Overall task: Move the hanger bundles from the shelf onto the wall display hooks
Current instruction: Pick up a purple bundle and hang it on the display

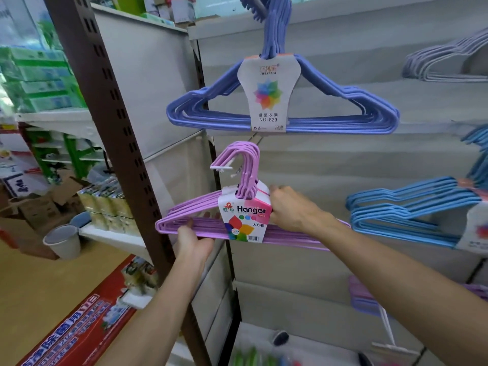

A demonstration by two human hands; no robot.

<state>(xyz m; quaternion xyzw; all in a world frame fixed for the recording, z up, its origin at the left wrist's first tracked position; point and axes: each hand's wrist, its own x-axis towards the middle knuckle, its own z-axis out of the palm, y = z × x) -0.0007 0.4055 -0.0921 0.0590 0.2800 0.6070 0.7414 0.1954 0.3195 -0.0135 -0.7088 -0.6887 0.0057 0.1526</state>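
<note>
Against the grey wall panel (330, 165), under the blue bundle (280, 112), both hands, left hand (194, 240) and right hand (291, 208), grip the lilac hanger bundle (237, 207), whose hooks could miss the peg and slip.

The right hand (287, 207) hides the pink hanger bundle's (200, 223) right shoulder.

- You hold a pink hanger bundle (208, 207) up against the wall panel (343, 159)
- Your left hand (194, 240) grips its bottom bars near the left end
- Your right hand (289, 208) pinches it beside the "Hanger" label (245, 220)
- Its hooks (244, 159) sit at a white display hook (221, 167)
- A blue bundle (280, 112) hangs above; a light-blue bundle (406, 210) hangs at the right edge
</note>
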